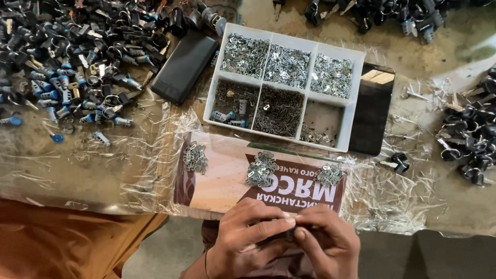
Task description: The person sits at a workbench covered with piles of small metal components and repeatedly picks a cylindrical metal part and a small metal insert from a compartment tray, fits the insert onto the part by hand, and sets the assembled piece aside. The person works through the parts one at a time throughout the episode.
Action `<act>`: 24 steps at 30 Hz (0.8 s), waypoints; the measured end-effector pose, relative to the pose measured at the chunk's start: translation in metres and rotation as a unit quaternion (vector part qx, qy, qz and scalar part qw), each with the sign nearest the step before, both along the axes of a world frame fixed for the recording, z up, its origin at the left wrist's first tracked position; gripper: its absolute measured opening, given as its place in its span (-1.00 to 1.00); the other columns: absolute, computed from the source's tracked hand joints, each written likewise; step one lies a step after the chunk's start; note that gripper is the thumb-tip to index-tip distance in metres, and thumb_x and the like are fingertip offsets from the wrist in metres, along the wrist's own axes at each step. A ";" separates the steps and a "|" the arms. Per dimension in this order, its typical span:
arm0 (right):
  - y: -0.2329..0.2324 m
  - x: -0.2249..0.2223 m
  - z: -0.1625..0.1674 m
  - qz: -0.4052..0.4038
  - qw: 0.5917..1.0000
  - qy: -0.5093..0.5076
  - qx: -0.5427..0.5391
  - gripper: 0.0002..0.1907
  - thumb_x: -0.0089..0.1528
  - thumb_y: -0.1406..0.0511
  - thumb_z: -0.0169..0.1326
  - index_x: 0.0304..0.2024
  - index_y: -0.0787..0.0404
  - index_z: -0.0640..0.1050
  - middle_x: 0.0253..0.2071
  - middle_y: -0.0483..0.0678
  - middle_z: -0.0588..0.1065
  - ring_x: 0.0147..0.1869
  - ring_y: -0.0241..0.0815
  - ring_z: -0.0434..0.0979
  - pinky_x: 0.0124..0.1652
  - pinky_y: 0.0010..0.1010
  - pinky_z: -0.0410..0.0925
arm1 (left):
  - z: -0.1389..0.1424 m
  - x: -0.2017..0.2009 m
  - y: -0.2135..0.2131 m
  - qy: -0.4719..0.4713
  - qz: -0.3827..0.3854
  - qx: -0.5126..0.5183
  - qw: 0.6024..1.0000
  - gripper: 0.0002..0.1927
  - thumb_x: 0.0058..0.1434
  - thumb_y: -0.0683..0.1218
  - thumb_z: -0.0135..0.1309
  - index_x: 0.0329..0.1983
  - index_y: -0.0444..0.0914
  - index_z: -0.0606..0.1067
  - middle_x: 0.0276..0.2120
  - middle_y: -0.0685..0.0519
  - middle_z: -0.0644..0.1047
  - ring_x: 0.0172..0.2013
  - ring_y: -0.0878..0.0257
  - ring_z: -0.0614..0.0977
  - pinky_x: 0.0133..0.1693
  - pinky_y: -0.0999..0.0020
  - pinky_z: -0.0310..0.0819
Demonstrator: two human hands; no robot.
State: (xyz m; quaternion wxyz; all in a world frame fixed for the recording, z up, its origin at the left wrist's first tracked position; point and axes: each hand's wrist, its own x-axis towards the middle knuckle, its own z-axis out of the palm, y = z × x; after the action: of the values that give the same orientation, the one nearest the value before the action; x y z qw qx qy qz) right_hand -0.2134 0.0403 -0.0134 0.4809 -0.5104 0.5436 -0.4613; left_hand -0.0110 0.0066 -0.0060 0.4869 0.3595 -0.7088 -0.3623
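Note:
Both hands meet at the bottom centre, pinching one small dark part between their fingertips. My left hand curls around it from the left, my right hand from the right; most of the part is hidden by the fingers. Just beyond the hands lies a flat printed cardboard sheet under clear plastic film, with three small heaps of silvery metal pieces on it. Behind the sheet stands a white six-compartment tray filled with small metal pieces.
A big pile of black and blue lock cylinders and keys covers the left of the table. More dark parts lie at the right edge and the top right. A black case and a dark phone flank the tray.

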 end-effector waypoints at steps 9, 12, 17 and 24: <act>-0.023 0.030 -0.003 0.033 0.864 0.457 -0.211 -0.65 0.18 0.21 0.29 -0.01 0.17 0.64 -0.17 -0.11 0.51 -0.21 -0.21 0.48 -0.27 -0.33 0.40 | -0.010 0.025 0.008 0.063 0.071 0.074 0.993 -0.57 0.00 -0.19 0.50 -0.05 -0.29 0.63 -0.11 -0.04 0.63 -0.27 0.31 0.65 -0.24 0.45 0.63; -0.027 0.031 -0.003 0.073 0.855 0.481 -0.178 -0.50 0.10 0.12 0.37 0.04 0.18 0.67 -0.21 -0.07 0.48 -0.26 -0.14 0.45 -0.33 -0.28 0.38 | -0.011 0.033 0.009 0.054 0.087 0.078 0.992 -0.56 0.00 -0.21 0.49 -0.04 -0.28 0.62 -0.10 -0.04 0.62 -0.29 0.33 0.64 -0.24 0.46 0.62; -0.021 0.008 -0.008 0.090 0.837 0.474 -0.258 -0.52 0.08 0.03 0.33 -0.06 0.14 0.66 -0.14 -0.02 0.49 -0.17 -0.09 0.49 -0.23 -0.30 0.39 | -0.009 0.030 0.006 0.052 0.079 0.069 0.993 -0.54 0.01 -0.21 0.49 -0.01 -0.27 0.61 -0.07 -0.03 0.62 -0.28 0.31 0.65 -0.25 0.48 0.63; -0.011 -0.022 -0.030 0.188 0.796 0.406 -0.408 -0.54 0.00 0.16 0.20 -0.09 0.24 0.66 -0.09 0.00 0.55 -0.11 -0.08 0.57 -0.16 -0.22 0.41 | -0.012 0.019 0.003 0.052 0.051 0.057 0.996 -0.55 0.01 -0.19 0.49 -0.02 -0.28 0.61 -0.11 -0.03 0.63 -0.22 0.26 0.66 -0.23 0.44 0.62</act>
State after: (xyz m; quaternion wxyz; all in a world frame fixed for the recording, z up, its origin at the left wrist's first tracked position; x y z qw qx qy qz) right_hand -0.2356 0.0288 -0.0433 0.0407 -0.8920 0.3431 -0.2914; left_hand 0.0075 0.0100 -0.0176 0.5200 0.4031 -0.6413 -0.3947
